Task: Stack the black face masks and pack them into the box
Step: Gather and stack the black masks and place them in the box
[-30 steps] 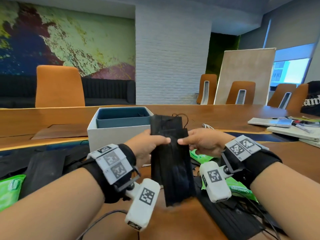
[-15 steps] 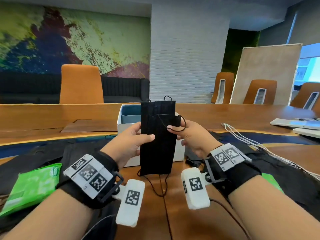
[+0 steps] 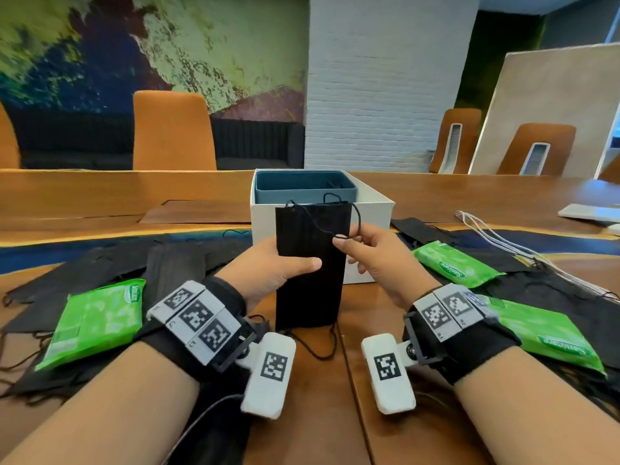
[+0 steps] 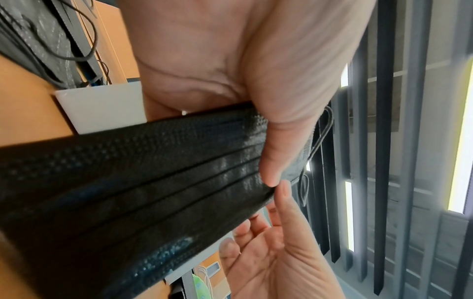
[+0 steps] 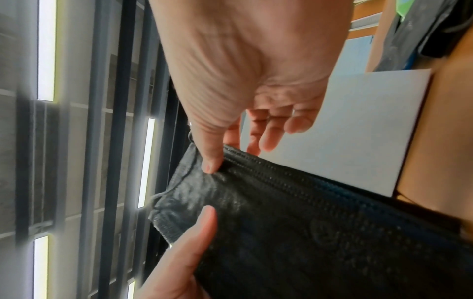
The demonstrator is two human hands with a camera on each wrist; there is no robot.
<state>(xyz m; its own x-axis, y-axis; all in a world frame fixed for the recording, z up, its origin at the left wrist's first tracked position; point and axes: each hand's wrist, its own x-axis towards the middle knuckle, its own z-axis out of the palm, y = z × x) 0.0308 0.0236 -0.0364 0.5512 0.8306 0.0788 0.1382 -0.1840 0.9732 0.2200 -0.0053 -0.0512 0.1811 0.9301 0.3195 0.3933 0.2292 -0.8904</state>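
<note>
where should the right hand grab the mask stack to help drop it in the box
Grip the stack on its free right long edge, coming from the right, opposite the left hand that pinches its left edge. It hangs upright before the box. The right hand now pinches only an ear loop.

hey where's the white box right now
In the head view the white box sits centre on the wooden table, directly behind the black masks held upright by the left hand.

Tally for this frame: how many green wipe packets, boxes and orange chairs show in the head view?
Green wipe packets: 3
White box: 1
Orange chairs: 4
Total: 8
</note>
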